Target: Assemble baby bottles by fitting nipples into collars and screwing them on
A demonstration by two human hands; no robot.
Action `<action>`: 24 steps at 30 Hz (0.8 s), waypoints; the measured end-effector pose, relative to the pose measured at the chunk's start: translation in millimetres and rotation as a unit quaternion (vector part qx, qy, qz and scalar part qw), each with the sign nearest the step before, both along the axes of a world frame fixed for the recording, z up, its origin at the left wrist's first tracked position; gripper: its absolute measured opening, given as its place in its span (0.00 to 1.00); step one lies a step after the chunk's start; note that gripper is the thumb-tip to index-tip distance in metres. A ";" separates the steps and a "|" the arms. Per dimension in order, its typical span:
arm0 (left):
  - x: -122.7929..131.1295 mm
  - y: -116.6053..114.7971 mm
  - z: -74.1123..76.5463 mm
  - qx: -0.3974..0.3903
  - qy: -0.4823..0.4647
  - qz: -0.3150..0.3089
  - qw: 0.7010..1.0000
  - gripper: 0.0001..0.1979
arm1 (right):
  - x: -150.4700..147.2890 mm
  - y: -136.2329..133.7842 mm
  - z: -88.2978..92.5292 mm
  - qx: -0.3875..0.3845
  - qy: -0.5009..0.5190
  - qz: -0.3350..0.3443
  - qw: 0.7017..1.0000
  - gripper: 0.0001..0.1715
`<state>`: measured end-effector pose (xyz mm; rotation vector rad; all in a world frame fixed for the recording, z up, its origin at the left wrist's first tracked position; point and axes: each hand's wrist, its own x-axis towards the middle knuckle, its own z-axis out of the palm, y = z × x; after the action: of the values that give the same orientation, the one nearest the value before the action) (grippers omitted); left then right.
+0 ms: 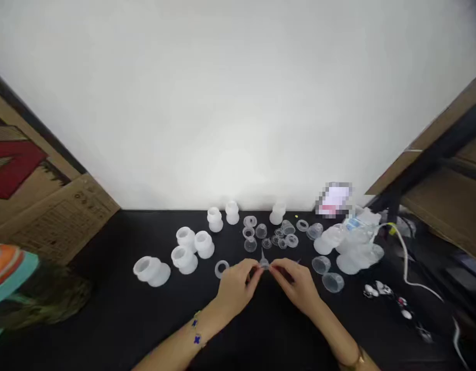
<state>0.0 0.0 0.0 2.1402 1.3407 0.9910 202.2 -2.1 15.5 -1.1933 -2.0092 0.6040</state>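
Observation:
Between the fingertips of both hands is a small clear funnel-shaped piece (pixel 264 263) with a thin tip pointing up. My left hand (pixel 238 286) pinches its left edge; my right hand (pixel 295 283) pinches its right edge. A clear ring (pixel 222 269) lies flat just beyond my left hand. Past the fingertips are several clear rings, a clear ring (pixel 292 240) among them, and small clear cups such as a clear cup (pixel 250 244). To the right of my right hand, two clear cups, including a clear cup (pixel 332 282), lie on their sides.
White double-bulb containers, such as a white container (pixel 184 259), stand on the black table (pixel 145 324); one lies tilted. More white containers (pixel 356 252) are heaped at right beside a white cable (pixel 406 263). A blurred screen (pixel 333 200) leans on the wall. Cardboard (pixel 83 221) borders the left.

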 end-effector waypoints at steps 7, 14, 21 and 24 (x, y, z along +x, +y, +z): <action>-0.7 0.8 10.5 -0.166 -0.131 -0.060 0.976 0.13 | -2.4 1.3 11.7 -0.156 0.085 -0.005 0.984 0.15; 2.1 8.7 8.7 -0.321 -0.321 -0.102 0.885 0.16 | -2.8 9.7 4.6 -0.353 0.254 0.037 0.899 0.21; 2.4 10.2 9.7 -0.320 -0.333 -0.080 0.883 0.16 | -3.6 6.4 6.9 -0.276 0.214 -0.011 0.937 0.18; 2.2 11.1 8.9 -0.321 -0.344 -0.073 0.879 0.16 | -2.7 4.7 6.9 -0.215 0.174 -0.036 0.960 0.15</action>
<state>2.2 11.1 8.9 1.1970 0.9386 0.9363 199.5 2.6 22.4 -1.2928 -1.5730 1.1699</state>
